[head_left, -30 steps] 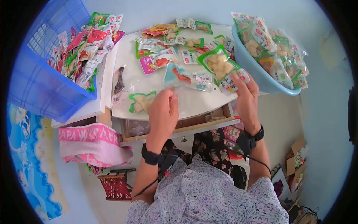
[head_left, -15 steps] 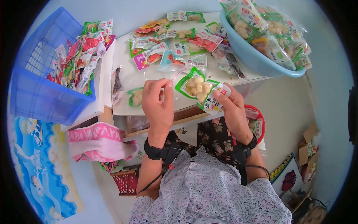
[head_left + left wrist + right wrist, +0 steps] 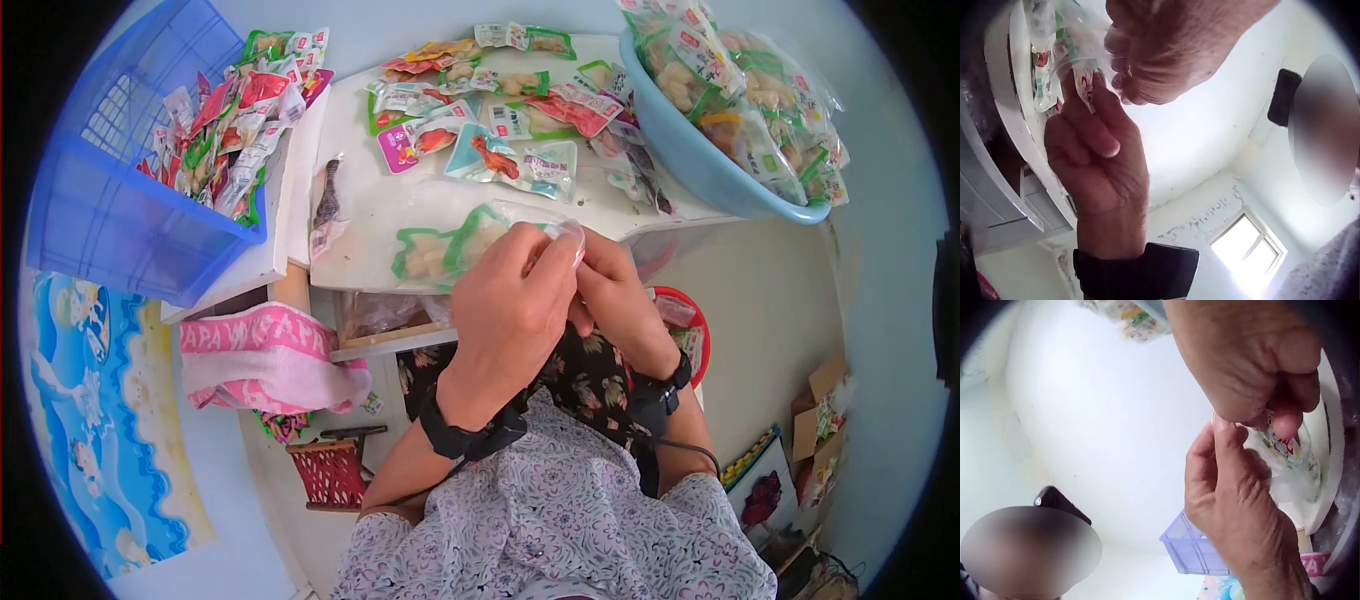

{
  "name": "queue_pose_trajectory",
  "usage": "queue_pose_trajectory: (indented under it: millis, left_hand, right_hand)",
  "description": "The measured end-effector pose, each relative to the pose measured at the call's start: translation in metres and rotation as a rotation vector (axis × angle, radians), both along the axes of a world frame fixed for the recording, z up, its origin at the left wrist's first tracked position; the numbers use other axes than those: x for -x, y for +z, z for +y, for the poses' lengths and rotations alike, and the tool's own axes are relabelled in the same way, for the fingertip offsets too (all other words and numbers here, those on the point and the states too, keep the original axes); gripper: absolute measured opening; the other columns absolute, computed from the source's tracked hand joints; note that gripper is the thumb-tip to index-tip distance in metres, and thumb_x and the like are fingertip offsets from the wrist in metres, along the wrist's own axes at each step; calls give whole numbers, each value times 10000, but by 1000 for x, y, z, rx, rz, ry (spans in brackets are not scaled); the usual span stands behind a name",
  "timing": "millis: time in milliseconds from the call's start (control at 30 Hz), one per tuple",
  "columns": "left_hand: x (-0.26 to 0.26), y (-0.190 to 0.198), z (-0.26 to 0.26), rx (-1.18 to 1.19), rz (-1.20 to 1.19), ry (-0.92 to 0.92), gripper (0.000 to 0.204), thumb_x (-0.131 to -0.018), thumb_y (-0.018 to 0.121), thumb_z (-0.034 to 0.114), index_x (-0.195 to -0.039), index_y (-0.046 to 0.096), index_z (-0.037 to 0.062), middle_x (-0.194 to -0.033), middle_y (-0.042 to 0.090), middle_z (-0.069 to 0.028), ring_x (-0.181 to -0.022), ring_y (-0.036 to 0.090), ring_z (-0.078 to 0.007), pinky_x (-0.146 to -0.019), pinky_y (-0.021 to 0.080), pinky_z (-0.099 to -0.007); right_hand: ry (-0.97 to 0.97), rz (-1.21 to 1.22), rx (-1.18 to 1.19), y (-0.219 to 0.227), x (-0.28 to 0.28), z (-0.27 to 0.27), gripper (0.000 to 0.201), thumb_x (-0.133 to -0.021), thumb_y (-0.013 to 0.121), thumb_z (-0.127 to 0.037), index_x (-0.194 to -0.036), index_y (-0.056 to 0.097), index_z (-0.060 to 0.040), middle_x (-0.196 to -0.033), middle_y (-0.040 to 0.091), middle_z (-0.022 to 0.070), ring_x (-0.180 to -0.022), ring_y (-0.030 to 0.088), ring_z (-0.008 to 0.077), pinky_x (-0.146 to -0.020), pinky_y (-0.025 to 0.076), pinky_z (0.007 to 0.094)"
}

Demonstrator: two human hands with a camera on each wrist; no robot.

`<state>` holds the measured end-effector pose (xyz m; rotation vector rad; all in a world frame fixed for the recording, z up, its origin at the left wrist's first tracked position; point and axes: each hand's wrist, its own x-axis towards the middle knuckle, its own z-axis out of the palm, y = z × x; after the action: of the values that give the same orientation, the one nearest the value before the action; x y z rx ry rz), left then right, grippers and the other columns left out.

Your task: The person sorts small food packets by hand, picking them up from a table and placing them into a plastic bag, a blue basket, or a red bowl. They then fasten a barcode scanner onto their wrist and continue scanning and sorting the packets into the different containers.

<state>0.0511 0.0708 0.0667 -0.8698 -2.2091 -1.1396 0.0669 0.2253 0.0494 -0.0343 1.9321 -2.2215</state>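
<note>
My left hand (image 3: pixel 515 310) grips the upper end of a green-edged snack packet (image 3: pixel 475 240) with pale chunks in it, mostly covered by the hand. My right hand (image 3: pixel 620 300) meets it at the fingertips, fingers curled. The right wrist view shows a thin rubber band (image 3: pixel 1214 417) looped at the right thumb tip. Red and green print on the packet (image 3: pixel 1085 81) appears between the left fingers in the left wrist view. Just left of the held packet lies another green-edged packet (image 3: pixel 420 260). Farther back is a blue-edged meat packet (image 3: pixel 500 160).
More packets (image 3: pixel 430 135) spread over the white table (image 3: pixel 370 220). A blue basket (image 3: pixel 120 240) with packets stands left, and a light-blue basin (image 3: pixel 690 160) heaped with bagged packets stands right. Below the tabletop a drawer (image 3: pixel 390 315) is pulled out. A pink towel (image 3: pixel 265 355) hangs at left.
My right hand has brought the packet from the right to in front of me. The left hand, with a thin reddish band stretched from its fingers half a second ago, has moved right onto the packet.
</note>
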Motion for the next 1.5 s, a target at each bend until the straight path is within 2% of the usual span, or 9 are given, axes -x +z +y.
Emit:
queue_pose_trajectory:
  millis: [167,300,333,467,700,867,1100,1300,1500]
  left_hand:
    - [7,5,0,-82,-107,-20,233,-881,749,33,-1110,711,44,-958,643,-98,-700,660,-230,-617,521,-334]
    - [12,3,-8,-151,11,-13,332,-877,757,129,-1183,674,33,-1043,656,-121,-859,657,-302,-747,530,-402]
    - [14,1,-12,-177,65,-5,366,-876,755,159,-1205,660,29,-1064,653,-128,-917,650,-335,-794,529,-434]
    - [25,-20,-59,-52,67,263,551,-871,757,191,-1347,565,-8,-1268,607,-192,-1160,569,-379,-983,473,-465]
    - [33,-50,-91,-71,-239,344,847,-875,754,182,-1584,311,46,-1516,424,-232,-1353,465,-404,-1115,407,-490]
    - [35,-56,-90,-82,-243,312,499,-852,726,90,-1322,569,29,-1420,524,-188,-1368,487,-339,-1130,400,-428]
    - [59,-60,-105,-56,-215,118,175,-802,676,29,-962,607,22,-1310,587,-191,-1364,519,-407,-1049,468,-470]
    - [74,-44,-117,89,-206,14,142,-780,649,19,-916,609,26,-1424,558,-181,-1455,432,-382,-1192,333,-468]
    - [66,-45,-122,-68,-285,-2,418,-780,649,60,-1198,677,51,-1586,428,-176,-1527,324,-340,-1247,251,-460]
  right_hand:
    - [-19,110,-5,-10,32,-11,273,-1011,570,-119,-1259,597,-5,-1000,686,56,-693,656,97,-507,502,238]
    - [83,500,-104,-31,69,-4,417,-942,637,-74,-1348,563,-12,-1130,687,73,-880,695,113,-589,547,258]
    - [4,268,37,-33,72,-7,483,-902,648,-23,-1376,552,-5,-1111,712,82,-822,699,121,-577,541,263]
    - [-126,107,-35,-24,64,-11,427,-909,680,-28,-1315,577,56,-1010,752,122,-737,699,144,-590,544,282]
    - [-255,332,-388,-31,75,-28,537,-885,815,-190,-1304,580,50,-940,745,110,-753,707,184,-629,553,343]
    - [-299,600,-1014,-27,73,-32,444,-865,786,-164,-1256,606,-56,-867,734,117,-781,721,321,-687,543,449]
    - [-326,647,-1053,-32,94,-33,109,-857,685,-168,-906,652,-76,-759,687,163,-748,678,398,-613,497,493]
    - [-322,673,-1101,-36,98,-32,136,-871,661,-196,-831,678,-67,-799,693,151,-765,678,395,-630,510,497]
    - [-186,624,-1146,-32,76,-22,106,-867,667,-194,-863,708,-96,-879,703,135,-784,681,375,-633,519,489]
